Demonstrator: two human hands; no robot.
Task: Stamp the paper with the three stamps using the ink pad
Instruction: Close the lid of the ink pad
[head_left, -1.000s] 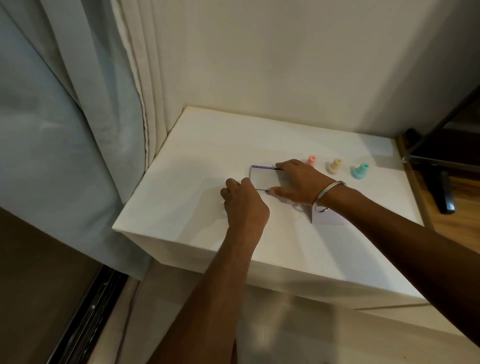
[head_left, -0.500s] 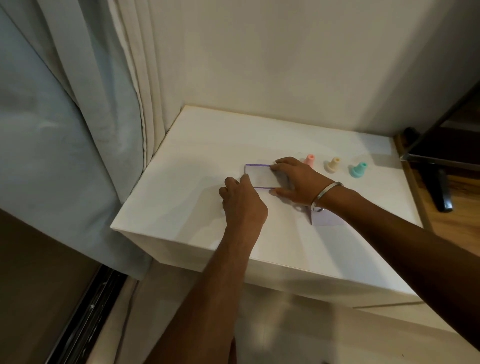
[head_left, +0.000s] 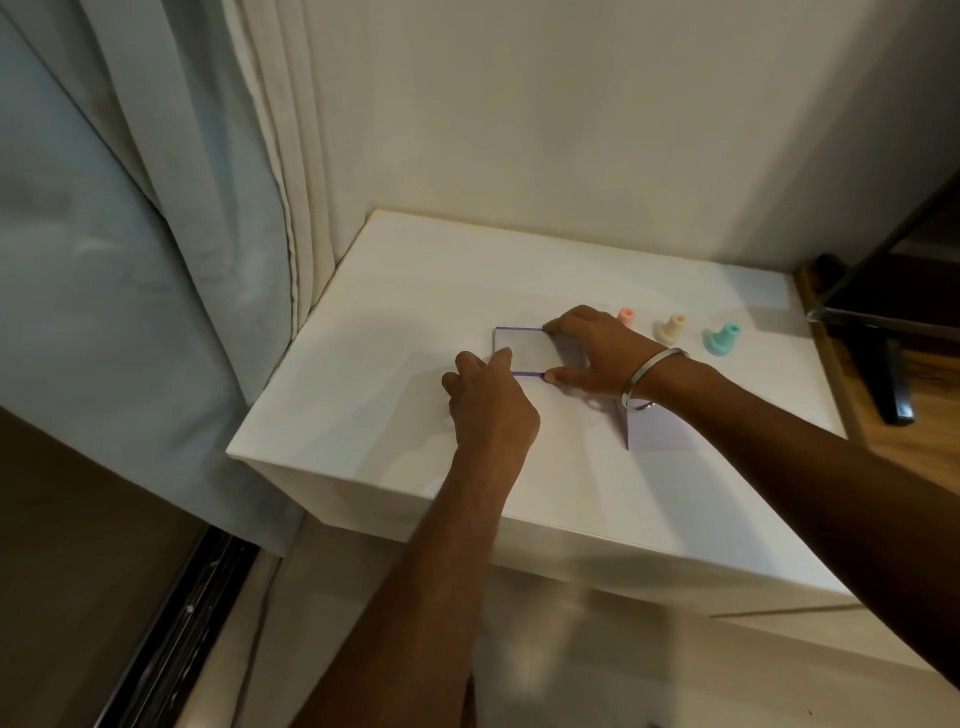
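Centrally, the right hand (head_left: 597, 356) spans the right end of the ink pad (head_left: 522, 351), its forefinger on the far purple edge and its thumb on the near one, pinching the flat case between them. The left hand (head_left: 488, 402) meets the pad's near left corner with curled fingers; whether it actually grips the case or only touches it cannot be told, as the knuckles hide the fingertips. The pad lies flat on the white table (head_left: 395, 332), its long axis running left to right, its pale top face reflecting light so that any lid seam is hard to make out. Just right of the hand stand three upright stamps in a row: the pink stamp (head_left: 626, 316), partly hidden by the hand, the yellow stamp (head_left: 674, 329) and the teal stamp (head_left: 722, 339). Nearer the person, the lilac paper (head_left: 660, 434) lies under the right forearm, which covers most of it. A metal bangle (head_left: 649, 371) circles that wrist.
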